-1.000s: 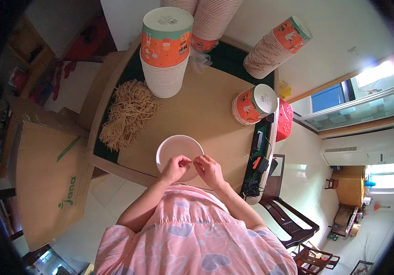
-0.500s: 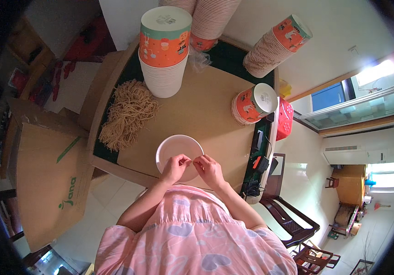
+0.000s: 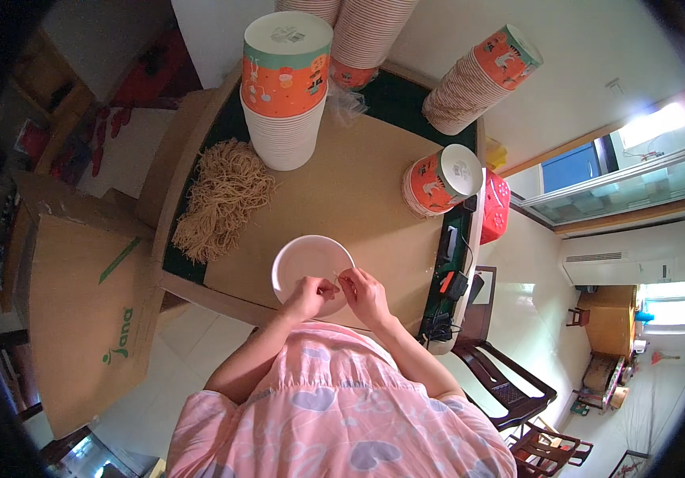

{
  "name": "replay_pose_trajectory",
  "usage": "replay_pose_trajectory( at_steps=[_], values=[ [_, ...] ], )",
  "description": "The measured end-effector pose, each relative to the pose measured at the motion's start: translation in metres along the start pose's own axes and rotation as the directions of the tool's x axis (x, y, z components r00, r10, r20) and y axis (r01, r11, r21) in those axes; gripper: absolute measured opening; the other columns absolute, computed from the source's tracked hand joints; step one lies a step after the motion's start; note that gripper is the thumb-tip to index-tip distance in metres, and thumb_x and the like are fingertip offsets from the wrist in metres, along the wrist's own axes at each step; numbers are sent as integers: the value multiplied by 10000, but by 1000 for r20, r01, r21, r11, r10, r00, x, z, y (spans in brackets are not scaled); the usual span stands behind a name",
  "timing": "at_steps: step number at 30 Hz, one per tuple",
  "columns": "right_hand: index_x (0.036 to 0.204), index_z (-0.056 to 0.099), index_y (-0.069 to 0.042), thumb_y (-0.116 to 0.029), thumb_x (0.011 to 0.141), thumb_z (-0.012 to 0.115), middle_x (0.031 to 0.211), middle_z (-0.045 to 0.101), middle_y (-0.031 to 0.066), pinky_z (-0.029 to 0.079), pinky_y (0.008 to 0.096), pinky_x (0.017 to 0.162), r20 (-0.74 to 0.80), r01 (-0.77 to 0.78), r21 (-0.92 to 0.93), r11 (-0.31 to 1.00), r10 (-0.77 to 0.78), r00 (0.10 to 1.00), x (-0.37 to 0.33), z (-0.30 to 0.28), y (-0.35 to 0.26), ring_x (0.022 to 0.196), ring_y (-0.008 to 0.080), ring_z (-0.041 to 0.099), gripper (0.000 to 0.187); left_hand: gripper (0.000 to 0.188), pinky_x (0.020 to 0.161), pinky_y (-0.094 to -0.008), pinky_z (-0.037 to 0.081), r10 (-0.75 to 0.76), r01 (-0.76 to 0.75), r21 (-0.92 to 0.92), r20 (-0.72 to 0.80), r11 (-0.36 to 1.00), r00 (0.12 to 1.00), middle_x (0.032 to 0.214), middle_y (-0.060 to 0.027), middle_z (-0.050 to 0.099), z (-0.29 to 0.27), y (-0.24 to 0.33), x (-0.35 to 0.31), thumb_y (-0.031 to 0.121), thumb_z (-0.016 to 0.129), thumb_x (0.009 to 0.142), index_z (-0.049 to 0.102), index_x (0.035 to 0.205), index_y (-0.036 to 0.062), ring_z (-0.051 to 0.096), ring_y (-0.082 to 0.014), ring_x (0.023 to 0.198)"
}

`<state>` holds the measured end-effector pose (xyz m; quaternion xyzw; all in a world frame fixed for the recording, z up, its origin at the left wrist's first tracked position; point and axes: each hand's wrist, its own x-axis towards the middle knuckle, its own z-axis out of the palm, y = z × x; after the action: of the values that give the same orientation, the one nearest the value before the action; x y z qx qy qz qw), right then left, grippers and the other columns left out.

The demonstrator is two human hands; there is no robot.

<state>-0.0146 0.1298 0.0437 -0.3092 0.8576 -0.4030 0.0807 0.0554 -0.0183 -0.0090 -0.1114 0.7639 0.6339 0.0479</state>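
Observation:
A white round paper tub (image 3: pixel 300 259) sits open side up at the near edge of the table, against my pink clothing. Over its near part, my left hand (image 3: pixel 307 298) and my right hand (image 3: pixel 365 297) work close together with fingertips pinched. Between them shows a short, thin, pale strand, too small to make out fully; it appears to be in the right fingertips. Whatever the left fingers pinch is hidden. To the left lies a loose heap of tan cords (image 3: pixel 227 199).
Tall stacks of upturned orange-and-green paper tubs (image 3: pixel 287 84) rise at the back, with another leaning stack (image 3: pixel 482 80) and a short stack (image 3: pixel 440 179) to the right. Black adapters and cables (image 3: pixel 454 284) line the right edge. A cardboard box (image 3: pixel 88 311) stands left of the table.
My left hand has lowered slightly and drawn a little away from the right fingertips, its fingers curling more. A thin pale strand now shows between the hands. The tub has hardly moved.

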Motion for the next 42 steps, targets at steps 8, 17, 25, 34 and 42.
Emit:
replay_pose_trajectory(
  at_steps=[8,17,25,34,42],
  values=[
    [849,569,-59,-99,803,576,810,593,116,481,392,648,41,-40,-16,999,41,998,-1,-2,0,759,312,588,61,95,653,-246,468,-220,221,-104,21,970,975,757,-36,641,-8,27,4,74,579,836,635,834,-2,574,-78,715],
    [866,586,-42,-44,811,569,805,586,128,479,363,610,49,32,15,999,-33,998,-1,-6,2,703,306,585,57,116,635,-235,460,-141,142,-23,47,990,989,729,-26,645,-23,33,8,96,597,841,653,822,-4,562,-73,675],
    [877,589,-20,-21,832,564,787,577,108,471,288,580,99,-74,222,972,53,994,0,-6,-2,648,205,576,52,82,613,-231,460,-54,54,-3,-52,999,997,713,-23,629,-6,15,12,58,591,839,645,837,-3,553,-78,645],
    [903,566,-13,-59,849,561,788,598,105,468,277,580,59,-155,301,941,144,988,-2,1,4,636,175,572,71,62,657,-245,495,-77,86,-262,46,961,996,803,-34,636,1,13,7,25,563,858,603,866,-21,603,-110,712],
    [867,575,-14,-68,836,575,782,593,135,475,322,607,78,-183,269,946,168,983,1,-2,-1,683,251,594,63,55,642,-233,487,46,-64,-194,-97,979,994,790,-32,631,1,19,4,31,590,826,599,873,3,587,-87,700]
  ],
)
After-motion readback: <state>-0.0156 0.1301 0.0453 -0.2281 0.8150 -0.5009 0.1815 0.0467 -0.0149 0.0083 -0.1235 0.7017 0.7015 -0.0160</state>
